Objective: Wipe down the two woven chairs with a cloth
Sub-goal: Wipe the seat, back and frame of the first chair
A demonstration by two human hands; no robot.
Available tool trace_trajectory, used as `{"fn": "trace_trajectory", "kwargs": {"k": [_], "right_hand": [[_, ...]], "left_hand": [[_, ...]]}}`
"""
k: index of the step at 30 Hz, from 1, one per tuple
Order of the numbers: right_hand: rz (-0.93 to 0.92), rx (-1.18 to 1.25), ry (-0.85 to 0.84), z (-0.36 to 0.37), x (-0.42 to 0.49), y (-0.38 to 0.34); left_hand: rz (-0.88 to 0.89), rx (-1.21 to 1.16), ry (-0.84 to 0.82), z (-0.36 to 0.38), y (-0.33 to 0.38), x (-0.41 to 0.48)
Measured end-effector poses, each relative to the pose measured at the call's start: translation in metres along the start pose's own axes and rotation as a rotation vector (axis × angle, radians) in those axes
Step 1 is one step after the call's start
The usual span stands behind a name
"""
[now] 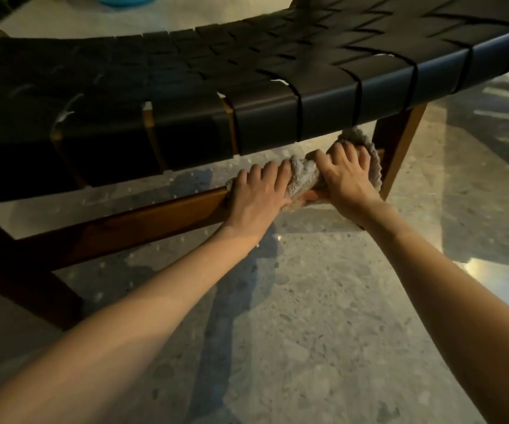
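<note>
Cloth point(305, 175) on rail point(124, 228), near leg point(400, 142) — hands point(256, 194) point(349, 175) (both) gripping

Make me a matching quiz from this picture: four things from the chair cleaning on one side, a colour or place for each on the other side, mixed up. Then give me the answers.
Things:
1. woven seat
2. cloth
3. wooden crossbar
4. blue object

Descriptions:
A. grey, held on the crossbar by the left hand and right hand
B. black interlaced straps
C. brown, running below the seat
D. cut off at the top edge, beyond the seat

Pairs: 1-B, 2-A, 3-C, 4-D.
</note>
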State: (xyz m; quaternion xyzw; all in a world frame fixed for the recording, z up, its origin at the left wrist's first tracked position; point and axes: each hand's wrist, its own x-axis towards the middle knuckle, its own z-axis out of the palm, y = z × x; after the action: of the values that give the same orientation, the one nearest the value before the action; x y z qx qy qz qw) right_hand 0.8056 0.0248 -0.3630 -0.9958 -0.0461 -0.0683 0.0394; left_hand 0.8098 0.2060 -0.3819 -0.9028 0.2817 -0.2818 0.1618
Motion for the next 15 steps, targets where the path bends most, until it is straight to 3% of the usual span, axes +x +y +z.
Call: {"fn": "trace_trajectory", "kwargs": {"k": [15], "right_hand": [[-0.281, -0.012, 0.057, 0.019, -0.005, -0.239]], "left_hand": [[-0.225, -0.004, -0.061, 0.008, -0.175, -0.173]]}}
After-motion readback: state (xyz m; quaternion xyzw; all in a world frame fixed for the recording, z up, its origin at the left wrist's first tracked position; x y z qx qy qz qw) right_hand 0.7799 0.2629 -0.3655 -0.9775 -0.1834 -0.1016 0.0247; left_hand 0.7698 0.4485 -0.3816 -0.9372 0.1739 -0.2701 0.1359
